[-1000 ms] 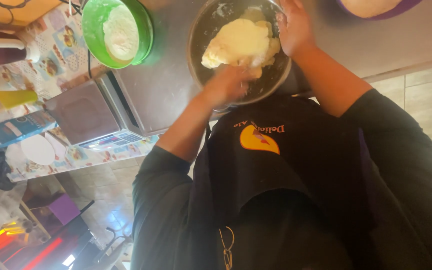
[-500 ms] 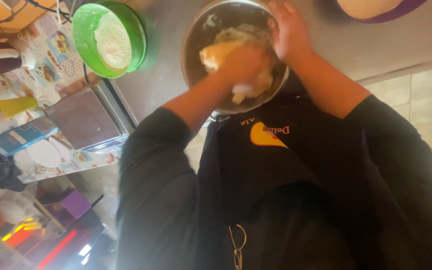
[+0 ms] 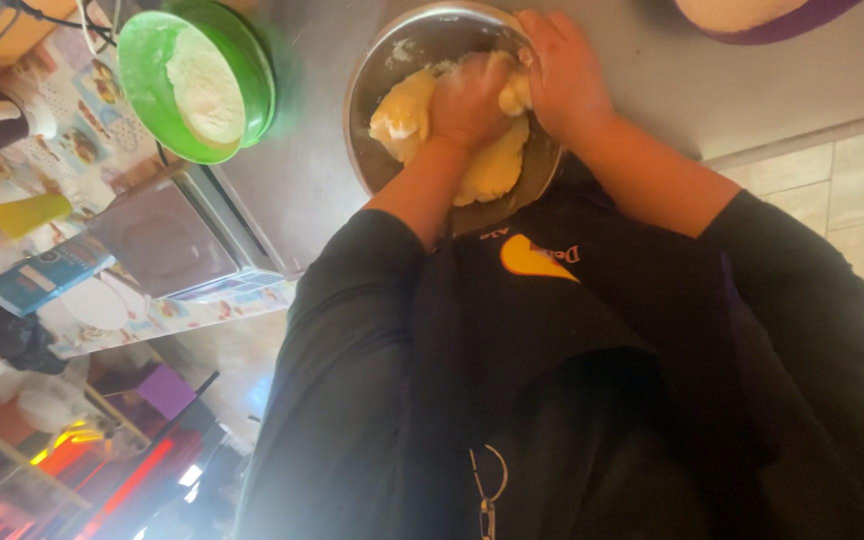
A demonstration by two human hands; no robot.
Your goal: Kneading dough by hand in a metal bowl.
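Left hand (image 3: 467, 100) is closed into a fist and sunk into the dough (image 3: 497, 170), knuckles down, fingers clamped on a lump of it. Right hand (image 3: 564, 75) lies over the far side of the same mass, fingers stretched out together; whether they hook the rim underneath I cannot tell. Taking the scene by size: the grey surface (image 3: 652, 90) carries everything. On it stands the metal bowl (image 3: 372, 70), close to the near edge and tight against my dark apron, with the pale yellow dough filling most of it. To my left, well apart, stands a green bowl (image 3: 142, 60) holding white flour (image 3: 202, 85). A purple-rimmed dish (image 3: 762, 20) is cut off at the top of the view. Risks noted: the metal bowl sits near the surface's edge, so a hard downward push off-centre could tip or skid it toward me. The dough looks sticky, so lifting my fist may drag the bowl up with it. My sleeves are close to the rim and could pick up dough.
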